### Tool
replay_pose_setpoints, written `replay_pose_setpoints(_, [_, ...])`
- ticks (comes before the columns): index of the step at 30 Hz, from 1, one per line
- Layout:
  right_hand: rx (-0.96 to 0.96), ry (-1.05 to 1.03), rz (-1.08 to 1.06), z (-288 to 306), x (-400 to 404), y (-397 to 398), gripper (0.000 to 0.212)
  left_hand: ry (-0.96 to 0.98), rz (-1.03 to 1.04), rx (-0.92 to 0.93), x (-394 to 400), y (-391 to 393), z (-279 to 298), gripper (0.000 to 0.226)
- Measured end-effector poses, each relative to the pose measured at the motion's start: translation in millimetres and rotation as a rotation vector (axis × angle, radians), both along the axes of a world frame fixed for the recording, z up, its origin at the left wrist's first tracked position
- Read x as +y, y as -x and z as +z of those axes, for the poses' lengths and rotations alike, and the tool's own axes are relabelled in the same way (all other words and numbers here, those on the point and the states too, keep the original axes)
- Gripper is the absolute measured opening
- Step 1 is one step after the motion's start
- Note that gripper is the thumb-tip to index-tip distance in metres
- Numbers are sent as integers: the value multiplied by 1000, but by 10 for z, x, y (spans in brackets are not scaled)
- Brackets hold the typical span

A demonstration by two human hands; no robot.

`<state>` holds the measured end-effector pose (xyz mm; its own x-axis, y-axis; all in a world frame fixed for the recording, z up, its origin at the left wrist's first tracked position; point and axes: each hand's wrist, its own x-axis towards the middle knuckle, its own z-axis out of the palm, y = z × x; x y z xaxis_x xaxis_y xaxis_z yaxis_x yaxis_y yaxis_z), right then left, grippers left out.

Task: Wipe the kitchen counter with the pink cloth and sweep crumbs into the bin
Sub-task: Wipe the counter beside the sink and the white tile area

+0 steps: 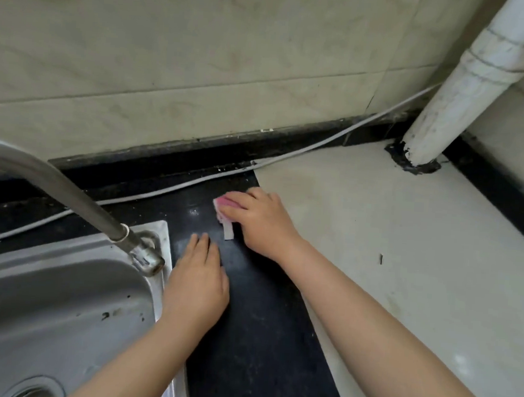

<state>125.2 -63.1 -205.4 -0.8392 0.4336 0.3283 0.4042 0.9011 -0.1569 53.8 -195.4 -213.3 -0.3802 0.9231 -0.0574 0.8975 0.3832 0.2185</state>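
Observation:
My right hand point(260, 221) lies over the pink cloth point(225, 212) on the black counter strip point(263, 338), fingers curled round it; only the cloth's left edge and a pale tag show. My left hand point(196, 282) rests flat on the black counter beside the sink, fingers straight and pointing away from me. No bin is in view, and I can make out only faint specks on the black surface.
A steel sink point(51, 313) with a curved tap point(68, 198) fills the lower left. A white cable point(304, 150) runs along the tiled wall's foot. The cream counter point(405, 255) spreads to the right, with a white pipe point(457, 97) rising from its far corner.

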Motion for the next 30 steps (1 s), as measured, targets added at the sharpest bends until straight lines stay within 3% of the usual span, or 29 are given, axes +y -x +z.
replay_pose_setpoints(5, [-248, 90, -176, -33, 230, 211, 48, 60, -35, 86, 130, 72, -124, 46])
replay_pose_setpoints(9, [-292, 81, -449, 49, 377, -239, 35, 13, -34, 76, 217, 99, 8, 38])
replay_pose_setpoints(11, [-153, 78, -492, 86, 414, -413, 29, 8, -3, 62, 299, 167, 33, 39])
replay_pose_setpoints(13, [-18, 93, -387, 113, 382, -338, 27, 6, 28, 84, 379, 211, 10, 46])
replay_pose_setpoints(15, [-10, 55, -231, 94, 344, -95, 29, 41, 31, 75, 426, 212, -19, 49])
replay_pose_setpoints(18, [-161, 74, -130, -8, 334, 207, 44, 90, 31, 61, 458, 214, -51, 46])
replay_pose_setpoints(25, [-209, 155, -485, -80, 525, -536, 46, -44, 74, 38, 630, 221, -23, 44])
replay_pose_setpoints(30, [63, 96, -592, 29, 509, -1065, 35, -180, 78, 4, 886, 109, -127, 41])
